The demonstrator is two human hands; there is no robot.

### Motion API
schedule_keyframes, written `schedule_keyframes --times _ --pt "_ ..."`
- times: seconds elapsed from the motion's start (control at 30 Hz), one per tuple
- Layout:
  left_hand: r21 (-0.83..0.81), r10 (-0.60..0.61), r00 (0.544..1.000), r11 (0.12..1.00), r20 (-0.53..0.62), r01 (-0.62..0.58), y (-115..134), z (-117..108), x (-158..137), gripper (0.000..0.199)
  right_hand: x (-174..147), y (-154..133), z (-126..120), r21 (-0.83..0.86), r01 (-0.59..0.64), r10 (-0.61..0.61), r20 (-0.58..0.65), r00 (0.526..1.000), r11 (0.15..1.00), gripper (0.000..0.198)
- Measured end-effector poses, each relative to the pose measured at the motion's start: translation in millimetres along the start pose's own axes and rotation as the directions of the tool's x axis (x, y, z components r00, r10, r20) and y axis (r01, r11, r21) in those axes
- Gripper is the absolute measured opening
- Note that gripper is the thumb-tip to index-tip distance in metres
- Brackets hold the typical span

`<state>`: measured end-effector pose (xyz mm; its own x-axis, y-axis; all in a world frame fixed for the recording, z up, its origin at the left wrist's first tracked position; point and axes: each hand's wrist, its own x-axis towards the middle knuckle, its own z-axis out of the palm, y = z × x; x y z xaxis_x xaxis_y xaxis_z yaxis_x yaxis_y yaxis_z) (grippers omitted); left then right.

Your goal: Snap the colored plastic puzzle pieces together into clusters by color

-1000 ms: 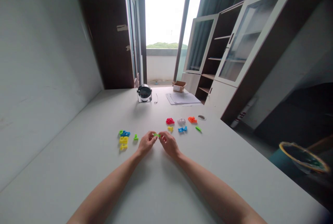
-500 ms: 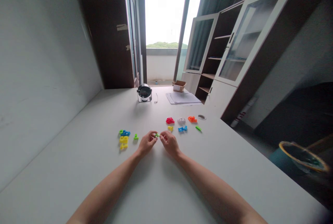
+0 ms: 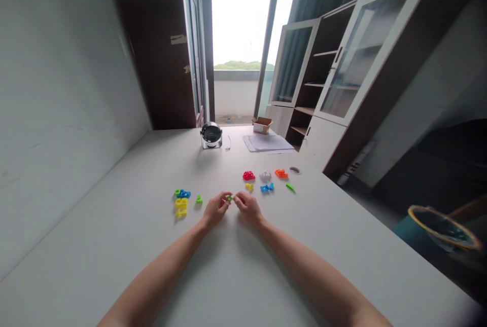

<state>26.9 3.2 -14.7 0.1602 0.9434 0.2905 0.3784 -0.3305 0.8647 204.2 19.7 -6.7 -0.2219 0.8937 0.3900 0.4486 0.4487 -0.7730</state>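
Observation:
Both of my hands meet over the middle of the white table (image 3: 228,276). A small bright-green plastic piece (image 3: 229,197) is pinched by the fingertips of my left hand (image 3: 216,208). From the other side, the closed fingertips of my right hand (image 3: 248,207) grip its right end. Fingers partly cover the piece, so its full shape is hidden. Left of my left hand lies a loose green piece (image 3: 199,199), with yellow pieces (image 3: 181,205) and a blue piece (image 3: 184,193) beyond it. Just past my right hand is a small yellow piece (image 3: 249,186).
Red (image 3: 248,176), white (image 3: 265,176), orange (image 3: 281,173) and blue pieces (image 3: 267,188) lie at right, near a green strip (image 3: 290,187) and a tape roll (image 3: 295,170). Farther back are a round black-and-silver device (image 3: 211,135), papers (image 3: 268,143) and a cardboard box (image 3: 262,124).
The green piece has turned slightly between my fingertips, and the right fingertips sit a touch closer to the left ones. Everything else on the table stays in place.

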Motion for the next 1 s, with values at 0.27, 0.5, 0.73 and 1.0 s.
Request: schedule_keyframes --times 0.27,0.5,0.73,1.0 --pt "0.047 -0.011 0.999 0.999 -0.040 0.012 14.3 -4.9 -0.5 0.027 -2.6 -5.5 -0.4 0.082 0.049 -0.052 0.039 0.998 0.995 0.024" --pt "0.072 -0.015 0.999 0.997 -0.045 0.019 11.8 -5.4 0.6 0.029 -2.9 -6.5 0.8 0.140 0.065 -0.079 0.094 0.992 0.988 0.018" --pt "0.061 -0.013 0.999 0.998 -0.047 0.016 7.1 -4.0 1.3 0.030 -3.8 -2.7 4.1 0.087 0.072 -0.079 0.080 0.994 0.994 0.016" --pt "0.057 -0.028 0.997 0.998 -0.069 0.032 10.6 -5.2 0.8 0.032 -5.3 -1.0 4.9 0.000 0.095 -0.095 0.049 0.994 0.995 0.017"
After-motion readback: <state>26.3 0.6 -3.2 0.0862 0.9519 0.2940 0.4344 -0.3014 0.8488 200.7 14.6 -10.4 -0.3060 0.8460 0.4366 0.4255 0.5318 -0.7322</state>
